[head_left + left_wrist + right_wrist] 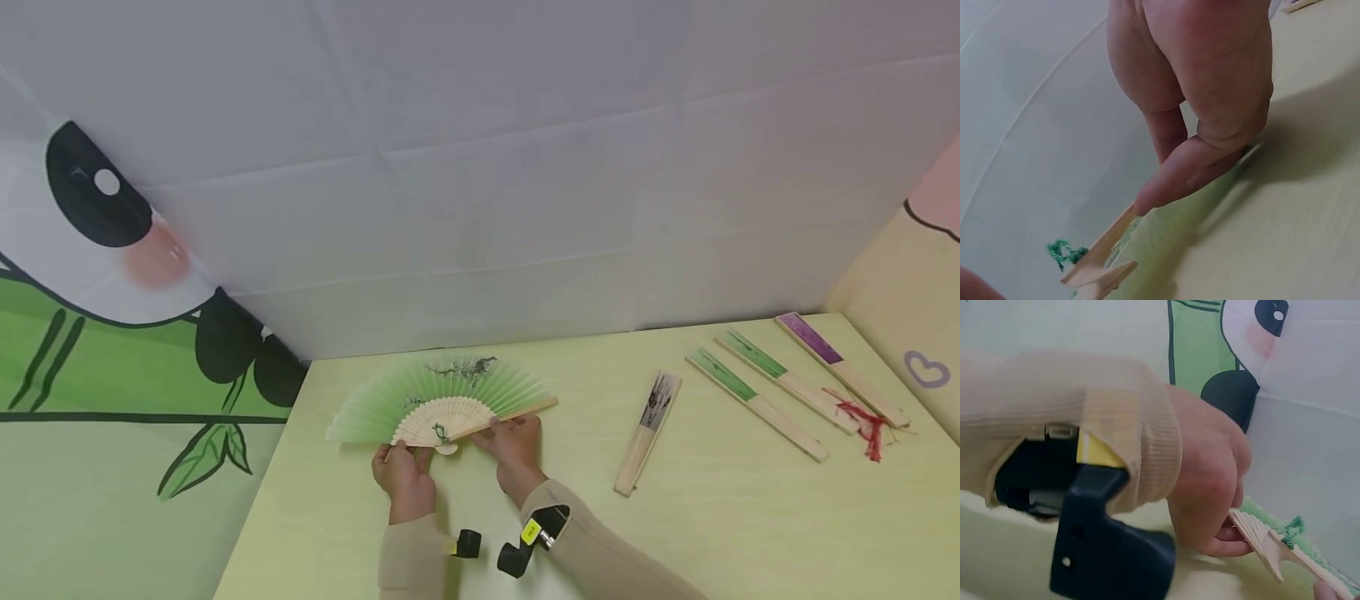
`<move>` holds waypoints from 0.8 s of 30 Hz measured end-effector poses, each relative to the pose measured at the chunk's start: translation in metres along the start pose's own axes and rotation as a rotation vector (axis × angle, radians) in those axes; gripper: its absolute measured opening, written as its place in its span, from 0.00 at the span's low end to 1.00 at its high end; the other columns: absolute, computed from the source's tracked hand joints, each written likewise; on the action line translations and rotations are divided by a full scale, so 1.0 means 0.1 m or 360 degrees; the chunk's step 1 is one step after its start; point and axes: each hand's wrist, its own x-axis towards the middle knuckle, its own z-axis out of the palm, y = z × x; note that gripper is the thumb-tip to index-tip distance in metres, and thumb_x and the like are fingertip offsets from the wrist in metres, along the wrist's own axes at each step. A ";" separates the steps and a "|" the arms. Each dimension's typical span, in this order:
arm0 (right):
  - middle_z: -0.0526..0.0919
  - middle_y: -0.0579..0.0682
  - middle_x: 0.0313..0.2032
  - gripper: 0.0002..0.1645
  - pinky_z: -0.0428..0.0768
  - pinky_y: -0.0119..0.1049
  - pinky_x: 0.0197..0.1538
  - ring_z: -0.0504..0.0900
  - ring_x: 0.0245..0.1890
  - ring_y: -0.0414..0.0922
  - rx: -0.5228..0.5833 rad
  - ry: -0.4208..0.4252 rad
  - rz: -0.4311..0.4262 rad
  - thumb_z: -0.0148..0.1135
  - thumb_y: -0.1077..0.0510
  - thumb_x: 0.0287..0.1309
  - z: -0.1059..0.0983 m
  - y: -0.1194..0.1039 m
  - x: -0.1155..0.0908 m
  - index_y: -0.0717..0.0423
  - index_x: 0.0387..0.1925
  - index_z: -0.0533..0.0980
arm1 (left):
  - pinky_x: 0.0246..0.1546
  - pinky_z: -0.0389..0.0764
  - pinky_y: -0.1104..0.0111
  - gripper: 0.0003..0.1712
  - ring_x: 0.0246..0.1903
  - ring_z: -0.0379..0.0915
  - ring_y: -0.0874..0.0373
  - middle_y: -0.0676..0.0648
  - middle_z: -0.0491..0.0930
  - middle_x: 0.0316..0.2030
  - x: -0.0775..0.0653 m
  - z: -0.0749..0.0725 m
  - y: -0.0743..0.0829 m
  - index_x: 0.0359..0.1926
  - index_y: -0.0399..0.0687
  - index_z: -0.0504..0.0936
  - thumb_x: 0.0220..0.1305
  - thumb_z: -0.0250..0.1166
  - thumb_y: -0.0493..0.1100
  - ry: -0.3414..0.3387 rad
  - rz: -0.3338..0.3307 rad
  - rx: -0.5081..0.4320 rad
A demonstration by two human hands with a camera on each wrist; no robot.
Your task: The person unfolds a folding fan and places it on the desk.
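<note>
A green folding fan (442, 387) with pale wooden ribs is spread wide near the back left of the table, a dark branch print on its leaf. My left hand (408, 483) pinches its left edge close to the ribs. On the other side, my right hand (517, 454) grips the right outer stick. Between the hands sits the fan's pivot end, with a green cord (1066, 253) tied there. In the left wrist view, the thumb and fingers (1169, 175) press along the outer stick. Part of the right hand's fingers is hidden behind the hand (1210, 481) in the right wrist view.
To the right lies a folded fan (649, 433) with a grey print. Beyond it are two folded green fans (757, 404) (787, 382) and a purple one (840, 367), with a red tassel (870, 425) nearby. A white cloth wall (480, 208) stands behind the table.
</note>
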 end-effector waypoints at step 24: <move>0.71 0.80 0.63 0.38 0.80 0.56 0.67 0.77 0.64 0.71 -0.0372 -0.0185 0.0115 0.56 0.75 0.69 -0.37 -0.24 -0.15 0.81 0.73 0.50 | 0.83 0.33 0.56 0.46 0.83 0.21 0.45 0.36 0.23 0.83 -0.16 0.10 -0.04 0.81 0.40 0.22 0.77 0.43 0.40 -0.0030 0.0099 0.0095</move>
